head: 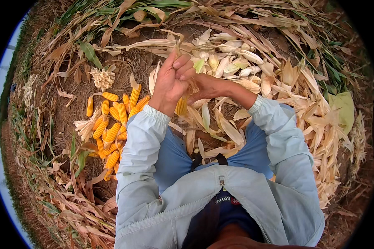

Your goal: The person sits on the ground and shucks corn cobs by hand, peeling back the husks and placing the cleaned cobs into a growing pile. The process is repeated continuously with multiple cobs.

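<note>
My left hand (174,82) is closed around dry corn husk (179,42), whose pale strip sticks up past the thumb. Beside it, my right hand (209,85) reaches in with the fingers partly hidden behind the left hand, against the same ear. Below the hands shows the yellow kernel end of that ear of corn (181,106); its upper part is covered. Several bare yellow corn ears (112,132) lie in a pile by my left arm. Farther out, on the right, is a heap of ears still in pale husks (232,63).
Loose stripped husks (227,127) lie between my knees, with a larger husk pile (321,127) along my right side. A bunch of peeled-back husks (103,77) rests on the soil (70,123) at left. Cut corn stalks and leaves (252,21) ring the spot.
</note>
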`<action>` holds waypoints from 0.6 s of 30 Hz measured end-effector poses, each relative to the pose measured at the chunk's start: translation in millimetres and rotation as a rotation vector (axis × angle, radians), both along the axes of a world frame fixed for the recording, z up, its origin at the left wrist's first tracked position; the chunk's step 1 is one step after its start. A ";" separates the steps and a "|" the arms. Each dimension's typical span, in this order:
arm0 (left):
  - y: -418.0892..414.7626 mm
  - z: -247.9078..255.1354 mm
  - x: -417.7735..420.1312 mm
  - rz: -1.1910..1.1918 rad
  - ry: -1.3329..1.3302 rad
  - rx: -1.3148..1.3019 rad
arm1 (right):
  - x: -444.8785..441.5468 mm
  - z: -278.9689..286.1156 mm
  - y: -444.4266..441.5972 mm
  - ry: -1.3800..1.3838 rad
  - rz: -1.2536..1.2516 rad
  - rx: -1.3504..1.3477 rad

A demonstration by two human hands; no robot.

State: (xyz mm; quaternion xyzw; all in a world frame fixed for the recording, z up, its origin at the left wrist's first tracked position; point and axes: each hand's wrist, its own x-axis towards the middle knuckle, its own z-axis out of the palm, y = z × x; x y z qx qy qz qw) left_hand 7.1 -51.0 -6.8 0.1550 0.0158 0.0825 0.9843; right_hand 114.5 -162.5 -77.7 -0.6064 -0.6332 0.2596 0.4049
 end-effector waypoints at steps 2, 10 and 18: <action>11.9 -2.7 -2.7 -0.045 -0.264 0.067 | -24.9 -20.3 17.9 0.140 -0.098 -0.052; 32.8 -12.7 -17.7 0.236 0.379 1.075 | 33.6 17.1 21.5 0.812 -0.740 0.266; -9.7 -56.7 4.0 0.221 0.577 1.100 | 43.2 57.5 -3.7 0.747 -0.772 0.316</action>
